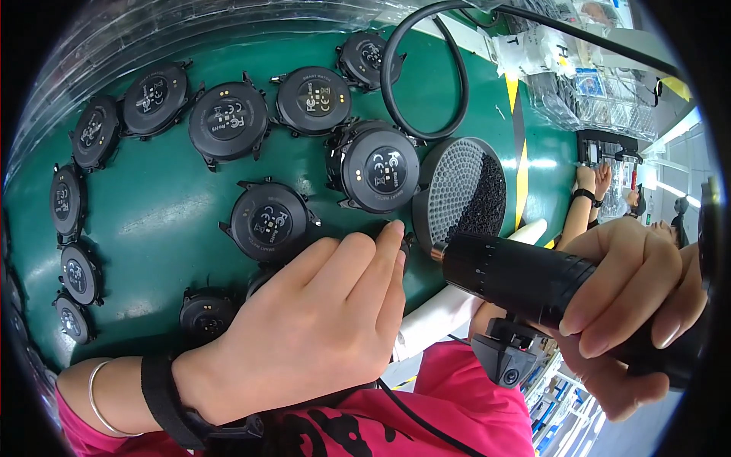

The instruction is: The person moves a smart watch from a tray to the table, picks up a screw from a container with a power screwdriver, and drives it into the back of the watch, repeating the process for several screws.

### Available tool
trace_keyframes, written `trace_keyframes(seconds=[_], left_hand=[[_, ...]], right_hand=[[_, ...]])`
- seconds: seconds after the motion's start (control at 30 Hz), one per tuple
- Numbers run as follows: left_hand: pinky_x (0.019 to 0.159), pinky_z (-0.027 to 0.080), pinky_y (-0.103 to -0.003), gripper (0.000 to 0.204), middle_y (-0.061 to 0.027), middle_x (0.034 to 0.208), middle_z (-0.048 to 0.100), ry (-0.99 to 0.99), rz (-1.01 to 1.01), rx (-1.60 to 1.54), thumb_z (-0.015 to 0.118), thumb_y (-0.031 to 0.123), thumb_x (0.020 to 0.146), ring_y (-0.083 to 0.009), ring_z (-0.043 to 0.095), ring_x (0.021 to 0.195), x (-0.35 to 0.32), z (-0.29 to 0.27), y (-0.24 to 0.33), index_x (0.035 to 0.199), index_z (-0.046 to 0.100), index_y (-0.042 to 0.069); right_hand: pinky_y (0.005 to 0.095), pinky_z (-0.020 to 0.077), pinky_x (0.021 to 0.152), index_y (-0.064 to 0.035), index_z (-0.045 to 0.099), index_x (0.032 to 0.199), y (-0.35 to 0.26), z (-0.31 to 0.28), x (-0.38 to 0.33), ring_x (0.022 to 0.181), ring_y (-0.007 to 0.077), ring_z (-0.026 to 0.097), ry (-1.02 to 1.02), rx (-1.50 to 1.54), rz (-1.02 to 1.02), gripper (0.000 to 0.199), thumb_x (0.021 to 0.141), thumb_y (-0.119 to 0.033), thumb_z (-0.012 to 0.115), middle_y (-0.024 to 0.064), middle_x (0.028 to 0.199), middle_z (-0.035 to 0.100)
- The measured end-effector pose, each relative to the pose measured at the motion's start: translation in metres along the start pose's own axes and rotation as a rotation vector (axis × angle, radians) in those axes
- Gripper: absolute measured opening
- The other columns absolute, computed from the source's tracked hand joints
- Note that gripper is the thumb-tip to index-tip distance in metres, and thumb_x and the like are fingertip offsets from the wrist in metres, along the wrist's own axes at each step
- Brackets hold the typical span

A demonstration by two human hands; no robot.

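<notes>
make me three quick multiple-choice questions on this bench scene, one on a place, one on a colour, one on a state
1. Where is the round screw tray?
A. left of all the watch cases
B. right of the nearest watch cases, by the driver tip
C. on the person's lap

2. What colour is the work mat?
A. green
B. grey
C. white

3. What is the right hand doing?
A. lying open and flat
B. gripping the black electric screwdriver
C. pointing at the cable

Answers: 1 B, it lies right of the backs-up watch cases. 2 A, the mat is green. 3 B, its fingers wrap the driver body.
</notes>
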State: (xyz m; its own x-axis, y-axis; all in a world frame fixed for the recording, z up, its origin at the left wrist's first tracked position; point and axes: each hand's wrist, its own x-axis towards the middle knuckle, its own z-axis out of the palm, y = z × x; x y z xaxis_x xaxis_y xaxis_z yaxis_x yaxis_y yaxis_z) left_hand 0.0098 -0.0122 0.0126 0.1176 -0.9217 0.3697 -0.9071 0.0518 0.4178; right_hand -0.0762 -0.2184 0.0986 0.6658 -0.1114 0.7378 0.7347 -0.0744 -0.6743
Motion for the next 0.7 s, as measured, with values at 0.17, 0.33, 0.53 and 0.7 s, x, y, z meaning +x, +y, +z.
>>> trace_keyframes(seconds=[0.17, 0.33, 0.53, 0.7], left_hand=[[0.07, 0.052, -0.033, 0.037, -0.0196, 0.12, 0.062, 0.014, 0.01, -0.001, 0.071, 0.015, 0.074, -0.0247, 0.057, 0.084, 0.001, 0.002, 0.002, 0.104, 0.065, -0.007], [0.07, 0.052, -0.033, 0.038, -0.0195, 0.12, 0.062, 0.014, 0.002, -0.001, 0.071, 0.015, 0.074, -0.0248, 0.057, 0.084, 0.0, 0.002, 0.0, 0.104, 0.065, -0.007], [0.069, 0.05, -0.034, 0.042, -0.0192, 0.117, 0.061, 0.002, 0.025, 0.069, 0.072, 0.017, 0.072, -0.0258, 0.056, 0.083, 0.001, -0.002, 0.004, 0.107, 0.065, -0.006], [0.069, 0.048, -0.036, 0.049, -0.0159, 0.109, 0.058, -0.077, -0.05, 0.093, 0.074, 0.019, 0.07, -0.0266, 0.055, 0.083, 0.003, -0.008, 0.002, 0.112, 0.064, -0.004]], right_hand=[[0.0185, 0.0526, 0.045, -0.0041, 0.049, 0.088, -0.002, 0.007, 0.002, 0.046, 0.0147, 0.059, -0.074, -0.059, -0.014, 0.046, 0.067, -0.024, 0.086, 0.0072, 0.063, 0.056], [0.019, 0.0527, 0.046, -0.0041, 0.049, 0.088, -0.003, 0.004, 0.002, 0.047, 0.0147, 0.059, -0.086, -0.071, -0.016, 0.046, 0.068, -0.023, 0.085, 0.0071, 0.063, 0.057], [0.0226, 0.0511, 0.055, -0.0053, 0.048, 0.092, -0.021, -0.013, 0.01, 0.053, 0.0146, 0.057, 0.072, -0.041, 0.088, 0.043, 0.071, -0.029, 0.076, 0.0063, 0.067, 0.056], [0.025, 0.05, 0.061, -0.0061, 0.046, 0.094, -0.022, -0.023, 0.003, 0.056, 0.0145, 0.055, 0.213, 0.002, 0.153, 0.041, 0.073, -0.033, 0.07, 0.0058, 0.069, 0.056]])
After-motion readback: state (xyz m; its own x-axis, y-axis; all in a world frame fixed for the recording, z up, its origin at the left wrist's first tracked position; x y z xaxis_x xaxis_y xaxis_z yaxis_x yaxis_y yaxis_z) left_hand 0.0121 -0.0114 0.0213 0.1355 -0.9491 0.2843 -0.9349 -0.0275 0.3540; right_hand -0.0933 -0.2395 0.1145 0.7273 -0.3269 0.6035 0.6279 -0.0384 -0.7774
